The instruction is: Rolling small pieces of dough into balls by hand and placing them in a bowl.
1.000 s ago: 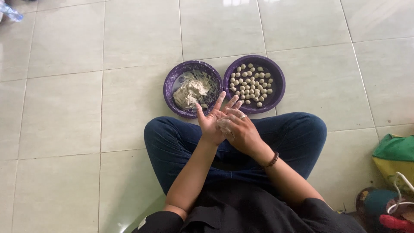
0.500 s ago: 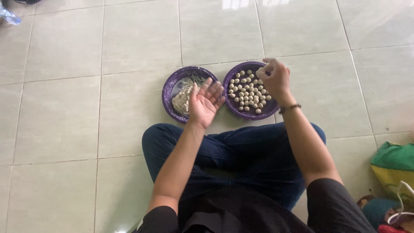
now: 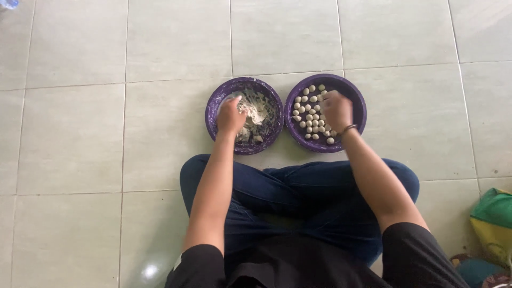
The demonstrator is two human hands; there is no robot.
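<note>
**A:** Head view here, looking straight down. Person sits cross-legged on a tiled floor (image 3: 85,138), two round purple bowls touching side by side just past the knees. Left hand (image 3: 230,116) is down in the left bowl (image 3: 217,101), on the pale dough mass (image 3: 257,109). Right hand (image 3: 336,109) is over the right bowl (image 3: 356,93), the one full of small dough balls (image 3: 309,114).

**B:** What's each grip doing? And does the dough point anywhere?

**A:** Left grip looks curled with fingers bunched into the dough, knuckles up, pinching at it. The right one is loosely closed over the balls, but I honestly can't tell if there's a ball inside it. There's a dark bracelet (image 3: 348,128) on that wrist. The dough is a ragged lump with no real long axis, smeared up the bowl's far-right wall. The balls are round, so no direction either; they're clustered in the left half of their bowl.

**B:** Anything else around?

**A:** Green and yellow bag (image 3: 493,224) at the right edge, well apart from the bowls.
</note>
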